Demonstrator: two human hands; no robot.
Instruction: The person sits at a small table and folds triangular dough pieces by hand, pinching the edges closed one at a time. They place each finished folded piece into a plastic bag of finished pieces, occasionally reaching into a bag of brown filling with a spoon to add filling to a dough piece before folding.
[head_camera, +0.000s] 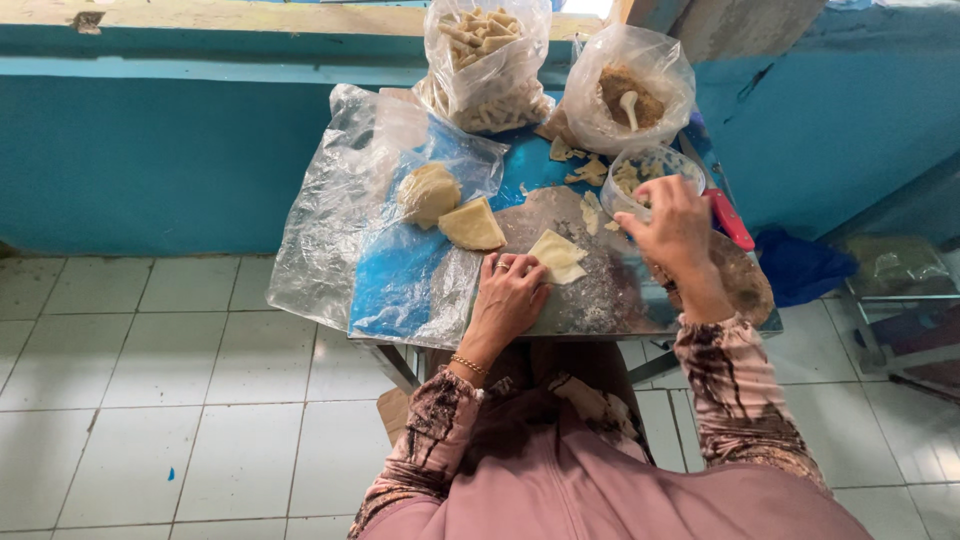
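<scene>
Head view: a person sits at a small table (560, 318) with a floured metal top, both hands over it.
Left hand (510, 295): lies palm down, fingers loosely spread and flat; the fingertips press on the near edge of the dough sheet (557, 256).
Right hand (672, 222): curled, fingertips drawn together at the rim of the clear bowl (650, 170); whether they pinch anything cannot be told.
Dough sheet: pale, thin, roughly square, lying flat on the metal top just beside the left fingertips, between the two hands; no clear long axis, one corner points away toward the bowl.
Dough pile (430, 193): a folded stack on blue plastic (390, 265), left of the sheet, with a wedge-shaped piece (472, 225) next to it.
Bags: one of rolled sticks (487, 65), one of brown filling (628, 92), at the far edge.
Red handle (730, 218): just right of the right hand.
</scene>
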